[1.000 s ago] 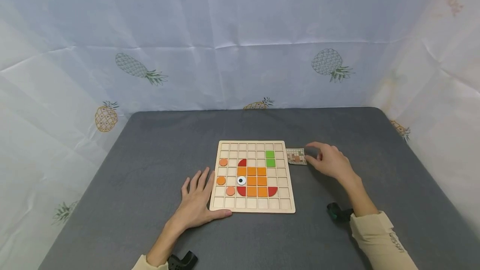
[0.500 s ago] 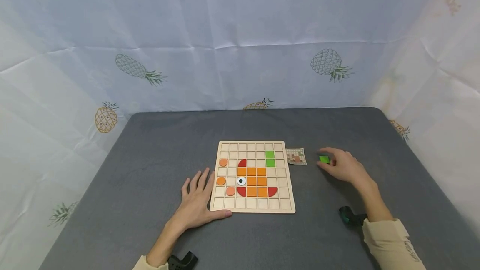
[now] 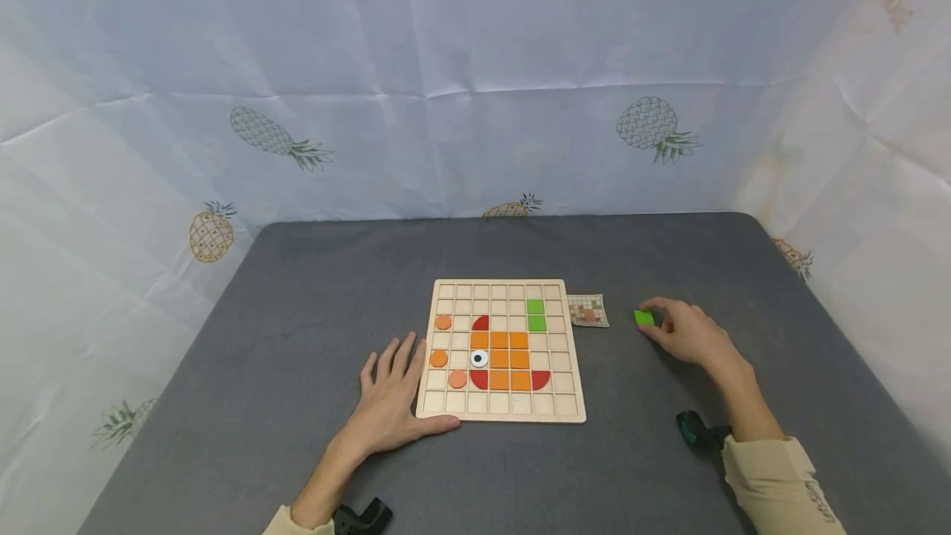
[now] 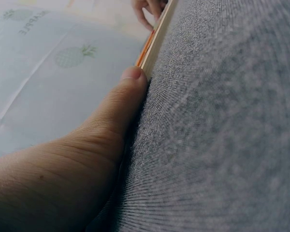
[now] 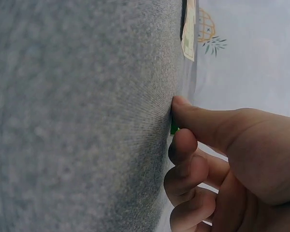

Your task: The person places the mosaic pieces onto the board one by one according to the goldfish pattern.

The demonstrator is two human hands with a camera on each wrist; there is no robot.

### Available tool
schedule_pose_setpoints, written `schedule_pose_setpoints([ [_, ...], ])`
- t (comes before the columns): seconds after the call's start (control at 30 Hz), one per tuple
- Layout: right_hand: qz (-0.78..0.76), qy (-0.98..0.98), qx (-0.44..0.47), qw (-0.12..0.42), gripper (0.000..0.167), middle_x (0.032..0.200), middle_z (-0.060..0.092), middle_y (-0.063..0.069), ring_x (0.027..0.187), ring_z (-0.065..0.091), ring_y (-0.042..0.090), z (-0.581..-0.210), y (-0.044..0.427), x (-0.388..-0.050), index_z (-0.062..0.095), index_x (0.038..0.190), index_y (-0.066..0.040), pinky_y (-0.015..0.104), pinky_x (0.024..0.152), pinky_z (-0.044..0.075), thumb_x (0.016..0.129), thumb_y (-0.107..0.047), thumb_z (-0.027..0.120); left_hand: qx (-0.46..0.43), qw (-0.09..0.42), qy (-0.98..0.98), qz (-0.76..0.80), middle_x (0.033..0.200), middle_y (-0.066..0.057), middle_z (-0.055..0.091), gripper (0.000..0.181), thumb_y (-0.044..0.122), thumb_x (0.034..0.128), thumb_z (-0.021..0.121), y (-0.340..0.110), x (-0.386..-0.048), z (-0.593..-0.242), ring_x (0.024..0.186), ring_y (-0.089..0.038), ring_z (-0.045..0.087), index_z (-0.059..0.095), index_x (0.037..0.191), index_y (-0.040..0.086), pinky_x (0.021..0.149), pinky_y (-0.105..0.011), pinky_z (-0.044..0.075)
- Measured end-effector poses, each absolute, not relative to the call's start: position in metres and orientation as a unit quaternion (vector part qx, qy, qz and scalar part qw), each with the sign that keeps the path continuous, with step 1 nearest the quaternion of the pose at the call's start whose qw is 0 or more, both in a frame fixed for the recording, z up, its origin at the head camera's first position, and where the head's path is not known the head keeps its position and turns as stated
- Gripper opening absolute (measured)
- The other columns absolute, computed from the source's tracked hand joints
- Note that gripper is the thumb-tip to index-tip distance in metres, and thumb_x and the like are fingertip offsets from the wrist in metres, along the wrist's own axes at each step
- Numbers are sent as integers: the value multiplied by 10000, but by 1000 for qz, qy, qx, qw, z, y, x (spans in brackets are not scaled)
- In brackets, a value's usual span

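Observation:
My left hand (image 3: 388,404) lies with fingers spread at the near-left corner of a wooden grid board (image 3: 499,408). Its thumb touches the board's near edge, also seen in the left wrist view. On the board, orange squares (image 3: 499,358), red quarter-round pieces (image 3: 541,379), a round eye piece (image 3: 479,358), orange discs (image 3: 439,358) and two green squares (image 3: 536,323) sit in the cells. To the right, my right hand (image 3: 694,335) pinches a green square tile (image 3: 643,317) between thumb and index finger at the tabletop. In the right wrist view the fingers mostly hide the tile (image 5: 174,129).
A small printed pattern card (image 3: 589,310) lies against the board's right edge. Grey cloth (image 3: 334,287) covers the table. Behind it hangs a pale curtain (image 3: 475,40) with pineapple prints.
The right hand has moved right, away from the pattern card, with the green square tile now showing in its fingertips. The left hand and board have stayed put.

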State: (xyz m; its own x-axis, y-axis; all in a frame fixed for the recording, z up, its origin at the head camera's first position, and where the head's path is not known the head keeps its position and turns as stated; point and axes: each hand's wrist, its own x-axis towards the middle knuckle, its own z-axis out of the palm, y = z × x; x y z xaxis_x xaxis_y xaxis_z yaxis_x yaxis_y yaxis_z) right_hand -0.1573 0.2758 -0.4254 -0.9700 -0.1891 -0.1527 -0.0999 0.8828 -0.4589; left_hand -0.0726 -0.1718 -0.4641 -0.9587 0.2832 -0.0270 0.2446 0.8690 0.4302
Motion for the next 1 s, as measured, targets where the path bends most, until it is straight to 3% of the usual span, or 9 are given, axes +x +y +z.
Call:
schedule_pose_setpoints([
  [1.0,-222,969,-82,75,361,613,528,9,504,403,132,-425,267,-152,596,1309,7,291,480,317,1037,-229,592,135,42,964,225,1703,-215,167,1241,742,744,737,-172,-73,-467,1557,-463,153,192,1646,87,1175,-705,53],
])
